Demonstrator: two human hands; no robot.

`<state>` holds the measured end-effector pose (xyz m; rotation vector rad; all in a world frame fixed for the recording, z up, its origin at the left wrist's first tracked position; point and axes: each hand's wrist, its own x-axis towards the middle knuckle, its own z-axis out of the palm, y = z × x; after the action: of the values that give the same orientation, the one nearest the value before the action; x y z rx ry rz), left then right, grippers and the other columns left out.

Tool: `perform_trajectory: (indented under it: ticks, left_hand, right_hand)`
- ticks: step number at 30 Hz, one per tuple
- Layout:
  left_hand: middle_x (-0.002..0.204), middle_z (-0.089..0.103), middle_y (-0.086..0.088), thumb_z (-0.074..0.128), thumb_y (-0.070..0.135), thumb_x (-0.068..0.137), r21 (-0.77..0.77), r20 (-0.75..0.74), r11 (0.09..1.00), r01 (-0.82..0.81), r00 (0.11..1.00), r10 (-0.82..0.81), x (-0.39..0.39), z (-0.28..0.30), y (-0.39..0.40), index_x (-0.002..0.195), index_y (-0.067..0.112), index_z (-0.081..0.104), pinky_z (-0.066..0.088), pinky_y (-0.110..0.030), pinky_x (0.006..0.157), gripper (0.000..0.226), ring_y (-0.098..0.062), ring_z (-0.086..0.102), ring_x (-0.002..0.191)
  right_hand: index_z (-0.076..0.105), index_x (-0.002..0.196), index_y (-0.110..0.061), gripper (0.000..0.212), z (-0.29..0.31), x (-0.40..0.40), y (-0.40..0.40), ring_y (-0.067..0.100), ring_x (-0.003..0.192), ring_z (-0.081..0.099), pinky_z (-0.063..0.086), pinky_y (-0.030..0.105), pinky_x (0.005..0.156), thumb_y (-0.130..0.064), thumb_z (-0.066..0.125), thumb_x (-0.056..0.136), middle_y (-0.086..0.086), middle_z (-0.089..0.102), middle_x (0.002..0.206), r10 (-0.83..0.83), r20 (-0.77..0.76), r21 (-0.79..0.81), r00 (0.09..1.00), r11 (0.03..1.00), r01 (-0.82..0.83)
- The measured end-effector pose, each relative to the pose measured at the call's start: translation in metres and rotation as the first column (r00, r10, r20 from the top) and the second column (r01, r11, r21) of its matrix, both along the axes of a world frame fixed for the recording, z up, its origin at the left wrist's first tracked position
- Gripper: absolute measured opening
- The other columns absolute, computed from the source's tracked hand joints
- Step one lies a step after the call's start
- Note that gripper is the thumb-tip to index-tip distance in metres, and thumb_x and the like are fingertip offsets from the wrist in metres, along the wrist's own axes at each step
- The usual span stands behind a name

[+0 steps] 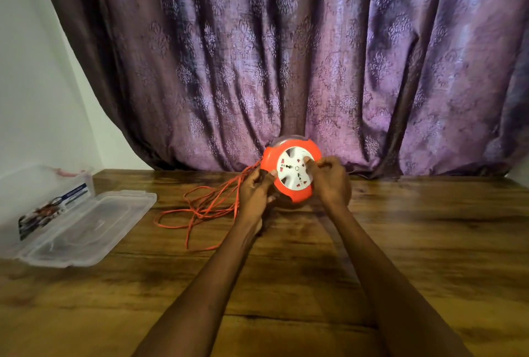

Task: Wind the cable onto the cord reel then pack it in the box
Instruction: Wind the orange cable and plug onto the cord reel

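You are holding the cord reel (pixel 290 172) upright on its rim near the far edge of the table (pixel 400 242), just in front of the curtain (pixel 286 56), with its white socket face tilted toward you. That posture is probably chosen so the centre can be turned while the orange housing is kept steady.

Your left hand (pixel 256 192) is curling round the reel's left side, thumb lying on the orange rim, fingers wrapped behind; it seems to be bracing the housing just where the cable (pixel 206 207) is entering, and whether it is also pinching the cable you cannot tell from here. Your right hand (pixel 329 177) is gripping at the right of the white face, fingers bent, one fingertip pressing into the face as if cranking it.

The reel is looking like a round orange shell with a white disc carrying several sockets with red marks. The cable is thin and orange, lying in loose tangled loops on the table to the left of the reel, so much of the winding is, by my judgement, not yet done.

Further out, at the table's left edge, the clear plastic box (pixel 48 202) is sitting open, its lid (pixel 94 228) lying flat beside it, presumably waiting for the wound reel.
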<state>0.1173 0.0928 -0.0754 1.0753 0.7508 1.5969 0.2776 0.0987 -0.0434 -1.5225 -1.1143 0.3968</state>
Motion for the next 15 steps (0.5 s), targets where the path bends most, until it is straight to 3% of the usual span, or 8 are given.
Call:
perform_trajectory:
  ticks: [2, 4, 7, 10, 15]
  left_hand:
    - [0.095, 0.075, 0.006, 0.069, 0.016, 0.091, -0.015, -0.032, 1.0, 0.004, 0.999, -0.005, -0.002, 0.003, -0.001, 0.102, 0.022, 0.074, 0.06, -0.031, 0.064, 0.013, -0.01, 0.069, 0.085]
    - [0.094, 0.074, 0.008, 0.069, 0.018, 0.091, -0.029, -0.06, 0.999, 0.02, 0.998, -0.022, -0.003, 0.005, -0.002, 0.1, 0.021, 0.073, 0.059, -0.028, 0.061, 0.01, -0.005, 0.068, 0.083]
    - [0.087, 0.071, 0.008, 0.068, 0.022, 0.092, -0.057, -0.106, 0.998, 0.031, 0.994, -0.037, -0.004, 0.007, -0.003, 0.093, 0.021, 0.069, 0.058, -0.029, 0.06, 0.002, -0.004, 0.066, 0.08]
    - [0.075, 0.069, 0.01, 0.063, 0.026, 0.096, -0.089, -0.141, 0.995, 0.05, 0.988, -0.062, 0.001, 0.009, -0.005, 0.096, 0.018, 0.066, 0.061, -0.029, 0.063, 0.009, -0.002, 0.066, 0.068]
    - [0.075, 0.067, 0.0, 0.048, 0.031, 0.104, -0.092, -0.164, 0.991, -0.095, 0.983, 0.079, -0.005, 0.022, 0.001, 0.098, 0.012, 0.065, 0.054, -0.021, 0.049, 0.026, -0.007, 0.063, 0.049]
  right_hand:
    - [0.056, 0.11, -0.024, 0.041, 0.0, 0.004, 0.001, 0.016, 0.095, 0.062, 0.051, 0.033, 0.082, -0.043, 0.078, 0.08, -0.006, 0.063, 0.104, 0.068, -0.012, 0.146, 0.998, 0.987, -0.066]
    - [0.056, 0.12, -0.014, 0.041, 0.001, 0.01, 0.003, 0.008, 0.086, 0.062, 0.053, 0.025, 0.072, -0.026, 0.076, 0.087, -0.005, 0.064, 0.102, 0.346, -0.221, 0.219, 0.912, 0.929, -0.299]
    - [0.07, 0.104, -0.013, 0.018, 0.0, 0.021, -0.001, 0.009, 0.064, 0.066, 0.049, 0.022, 0.052, -0.026, 0.069, 0.092, -0.003, 0.074, 0.08, 0.516, -0.416, 0.192, 0.749, 0.855, -0.482]
    - [0.07, 0.094, -0.015, 0.006, 0.0, 0.024, 0.0, 0.005, 0.059, 0.067, 0.052, 0.02, 0.05, -0.02, 0.067, 0.093, -0.004, 0.075, 0.074, 0.513, -0.546, 0.291, 0.662, 0.858, -0.424]
    - [0.054, 0.103, -0.022, 0.015, 0.004, 0.021, 0.004, 0.009, 0.067, 0.062, 0.049, 0.021, 0.05, -0.023, 0.066, 0.094, 0.003, 0.066, 0.085, 0.38, -0.638, 0.359, 0.669, 0.916, -0.178]
